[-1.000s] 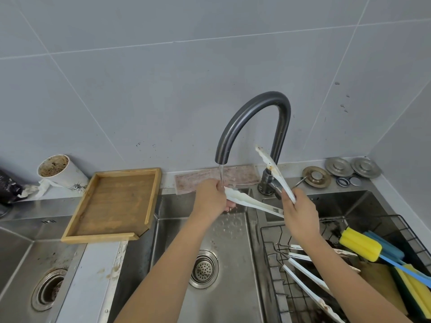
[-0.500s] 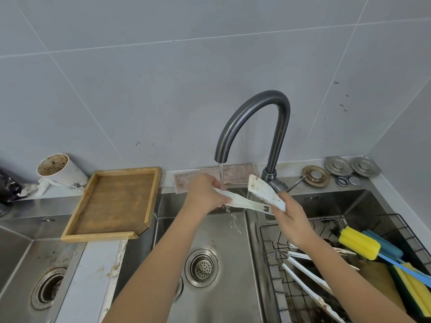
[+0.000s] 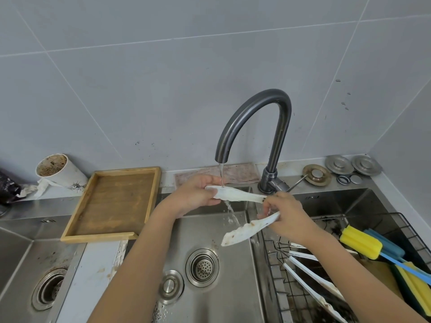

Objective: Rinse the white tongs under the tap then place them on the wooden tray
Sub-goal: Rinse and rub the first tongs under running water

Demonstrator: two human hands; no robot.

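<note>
Both of your hands hold the white tongs (image 3: 235, 195) over the middle basin of the steel sink (image 3: 233, 287) in the head view. Your left hand (image 3: 194, 197) curls around the tip of the upper arm, directly beneath the thin stream from the dark gooseneck tap (image 3: 254, 122). Your right hand (image 3: 288, 214) grips the hinge end, fingers wrapped over it, so the joint itself is hidden. The upper arm runs almost level, left to right; the lower arm splays down and left toward the drain, its flat spoon-shaped tip smeared brown. Water runs off the upper blade and falls between the two arms. The wooden tray (image 3: 112, 203), shallow, rectangular and raised-edged, sits left of your left hand on the sink's ledge, well apart from the tongs. At right, a black wire basket (image 3: 405, 227) holds more white utensils and a yellow sponge brush (image 3: 360, 244), partly cut off by the frame edge.
</note>
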